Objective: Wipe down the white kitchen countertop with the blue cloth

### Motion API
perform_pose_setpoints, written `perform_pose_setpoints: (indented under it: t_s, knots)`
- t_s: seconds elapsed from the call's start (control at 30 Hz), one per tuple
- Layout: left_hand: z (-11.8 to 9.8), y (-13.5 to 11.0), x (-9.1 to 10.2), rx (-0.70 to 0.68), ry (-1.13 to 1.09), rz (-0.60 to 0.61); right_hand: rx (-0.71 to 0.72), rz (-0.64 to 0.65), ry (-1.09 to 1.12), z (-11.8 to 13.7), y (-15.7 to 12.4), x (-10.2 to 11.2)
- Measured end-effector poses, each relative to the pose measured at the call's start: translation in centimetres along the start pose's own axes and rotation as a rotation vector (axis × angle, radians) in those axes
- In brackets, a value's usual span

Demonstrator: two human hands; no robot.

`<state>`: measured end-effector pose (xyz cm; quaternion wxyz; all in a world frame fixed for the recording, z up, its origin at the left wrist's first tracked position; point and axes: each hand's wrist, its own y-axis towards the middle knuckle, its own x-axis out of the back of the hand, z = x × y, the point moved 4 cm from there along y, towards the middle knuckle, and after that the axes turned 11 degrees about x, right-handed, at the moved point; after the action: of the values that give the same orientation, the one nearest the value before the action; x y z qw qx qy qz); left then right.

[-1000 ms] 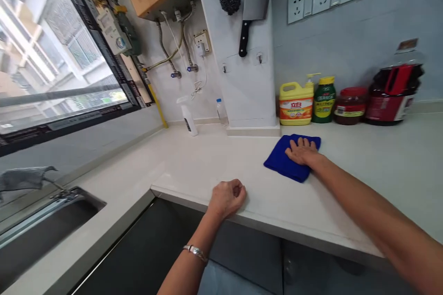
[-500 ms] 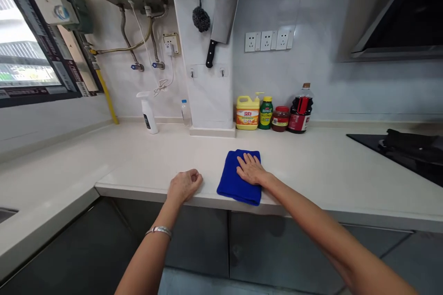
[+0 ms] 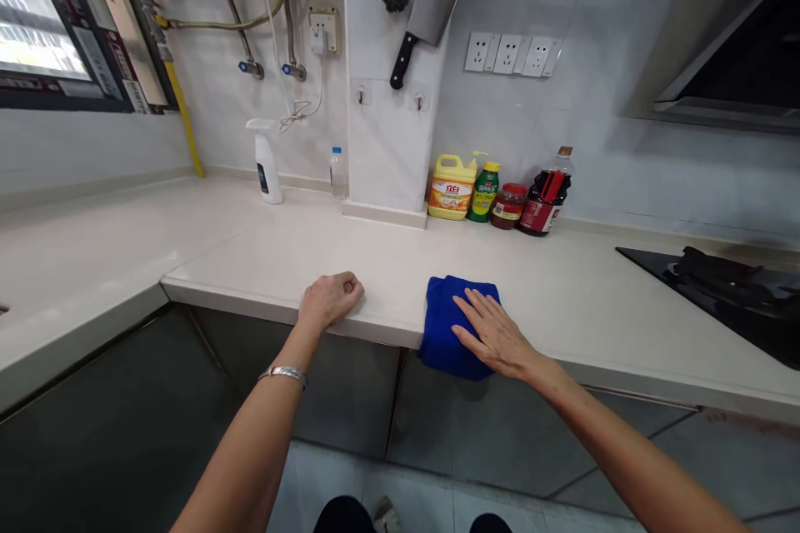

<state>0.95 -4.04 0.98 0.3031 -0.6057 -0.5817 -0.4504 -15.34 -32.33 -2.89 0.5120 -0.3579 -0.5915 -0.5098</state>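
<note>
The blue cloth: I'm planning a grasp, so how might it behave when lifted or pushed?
The blue cloth is probably floppy, since its near part droops over the edge of the counter. Pushed, it would likely slide or bunch up rather than roll, as the rest lies flat beneath the right hand.

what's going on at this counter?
A person's right hand lies flat, fingers slightly spread, on a folded blue cloth. The cloth is partly on the white countertop, its near end hanging over the front edge. The left hand rests near that edge in a loose fist, with nothing visible in it. A white spray bottle stands farther back, untouched.
</note>
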Motion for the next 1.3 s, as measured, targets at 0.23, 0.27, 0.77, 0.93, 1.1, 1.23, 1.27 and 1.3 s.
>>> perform_pose_setpoints:
  t_s: [0.23, 0.27, 0.77, 0.93, 1.1, 1.23, 1.27, 1.3]
  knots:
    - [-0.2, -0.2, 0.1, 0.036, -0.049, 0.008, 0.272, -0.278, -0.266, -0.2, -5.6, -0.3]
    - [-0.2, -0.2, 0.1, 0.040, -0.057, 0.005, 0.281, -0.306, -0.299, -0.2, -6.2, -0.4]
    - [0.0, 0.5, -0.4, 0.076, 0.017, 0.003, 0.153, -0.355, -0.347, 8.4, 1.2, -3.4]
    - [0.0, 0.8, 0.1, 0.077, 0.085, 0.054, 0.175, -0.367, -0.349, 13.3, 6.4, -4.8]
    - [-0.1, 1.0, 0.6, 0.136, 0.117, 0.110, 0.223, -0.418, -0.386, 13.8, 7.0, -4.3]
    - [0.3, 1.5, 0.6, 0.166, 0.141, 0.112, 0.293, -0.481, -0.431, 11.3, 4.3, -3.5]
    - [0.4, 1.7, 0.6, 0.177, 0.148, 0.112, 0.294, -0.494, -0.446, 10.3, 3.4, -3.3]
    - [0.5, 1.9, 0.6, 0.189, 0.155, 0.111, 0.291, -0.504, -0.459, 9.4, 2.5, -3.2]
